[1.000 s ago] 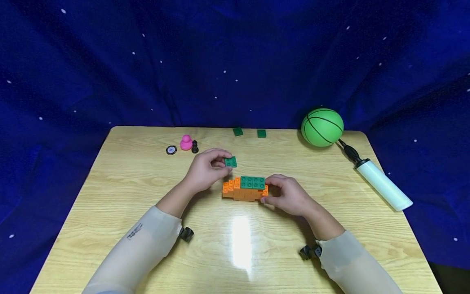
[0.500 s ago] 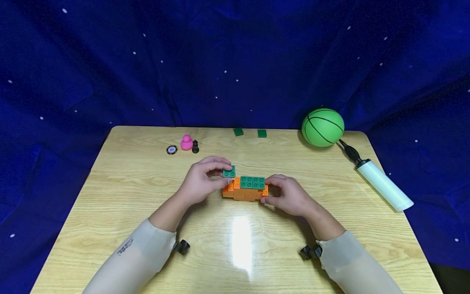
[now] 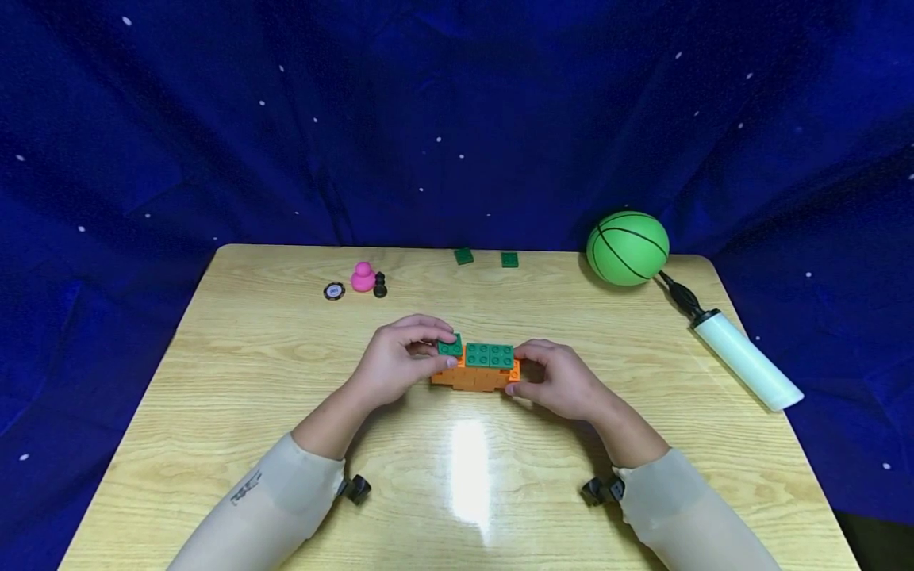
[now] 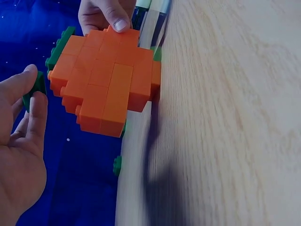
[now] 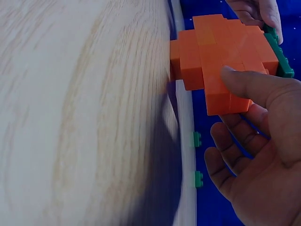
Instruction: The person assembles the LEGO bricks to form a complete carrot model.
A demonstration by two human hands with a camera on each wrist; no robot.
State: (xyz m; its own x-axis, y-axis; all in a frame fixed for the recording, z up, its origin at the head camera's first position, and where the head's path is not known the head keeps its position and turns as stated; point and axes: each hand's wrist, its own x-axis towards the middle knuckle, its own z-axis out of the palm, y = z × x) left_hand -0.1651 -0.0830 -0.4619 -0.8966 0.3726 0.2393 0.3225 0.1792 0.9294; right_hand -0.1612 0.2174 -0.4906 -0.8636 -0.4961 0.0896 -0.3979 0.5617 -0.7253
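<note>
An orange toy-brick build (image 3: pixel 474 381) with stepped sides stands on the wooden table, two green bricks (image 3: pixel 489 355) side by side on its top. My left hand (image 3: pixel 397 358) pinches another green brick (image 3: pixel 450 346) between thumb and fingers, at the build's upper left; in the left wrist view this brick (image 4: pixel 36 88) appears slightly apart from the orange steps. On the opposite side, my right hand (image 3: pixel 564 381) grips the build's right end. Its thumb lies against the orange face (image 5: pixel 225 47) in the right wrist view, with the fingers behind.
Two loose green bricks (image 3: pixel 509 259) lie near the table's back edge. Back left are a poker chip (image 3: pixel 334 291), a pink toy (image 3: pixel 362 277) and a small black piece (image 3: pixel 380 285). A green ball (image 3: pixel 627 248) and a hand pump (image 3: pixel 746 358) are at right.
My left hand has brought its green brick down and toward me, from behind the build to its upper left. My right hand has kept its grip, hardly moving.
</note>
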